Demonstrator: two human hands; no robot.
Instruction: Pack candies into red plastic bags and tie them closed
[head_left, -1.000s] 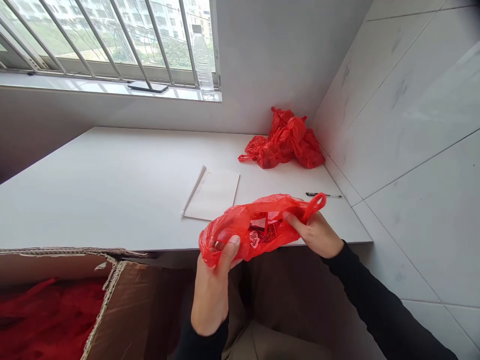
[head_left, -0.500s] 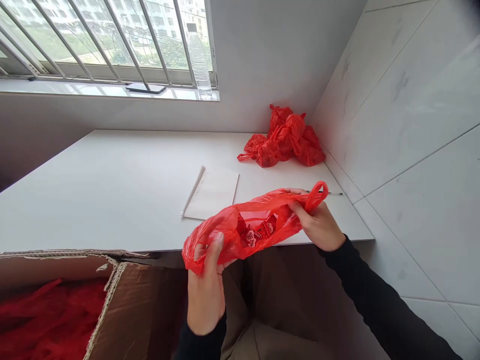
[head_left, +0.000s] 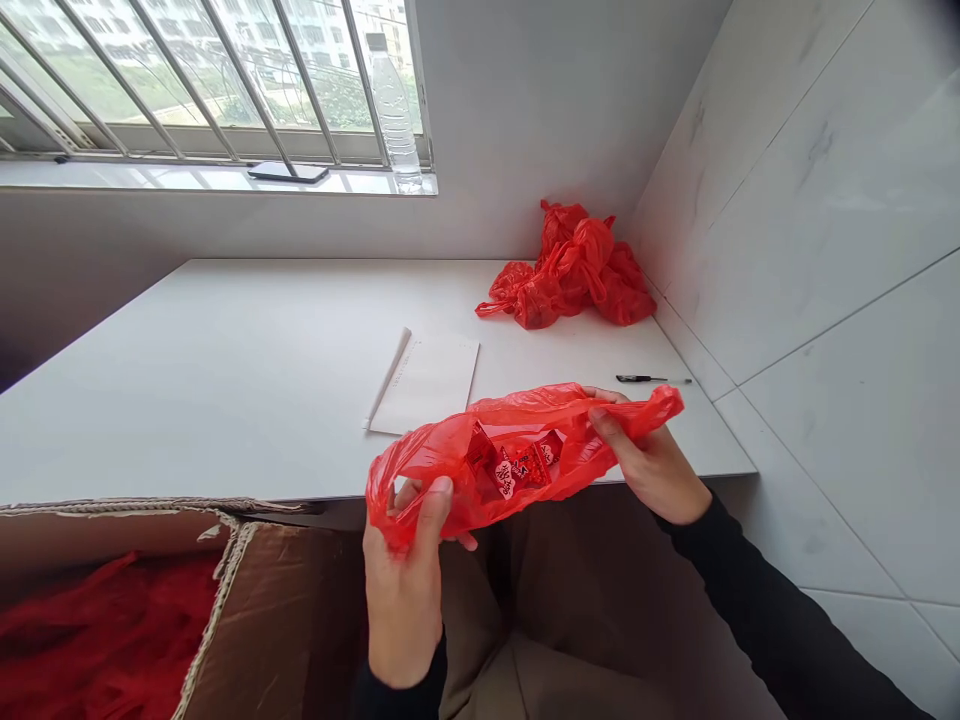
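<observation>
A thin red plastic bag (head_left: 450, 450) is stretched between my two hands, just off the table's front edge and above my lap. Its mouth gapes upward, and several small red wrapped packets (head_left: 517, 470) with pale printing lie inside; they look like candies. My left hand (head_left: 409, 560) is closed on the bag's left end, thumb on top. At the other end, my right hand (head_left: 649, 455) pinches the rim near a handle loop, its fingers partly hidden behind the plastic.
On the white table (head_left: 247, 370) lie an open notepad (head_left: 431, 385) and a black pen (head_left: 641, 379). Knotted red bags (head_left: 574, 270) are heaped in the back right corner. A cardboard box (head_left: 270, 610) holding red material stands at left. A bottle (head_left: 395, 120) and phone (head_left: 289, 173) rest on the windowsill.
My right hand has shifted slightly right and down, uncovering the pen. The bag is pulled a little wider, and more of the packets show. My left hand has moved slightly.
</observation>
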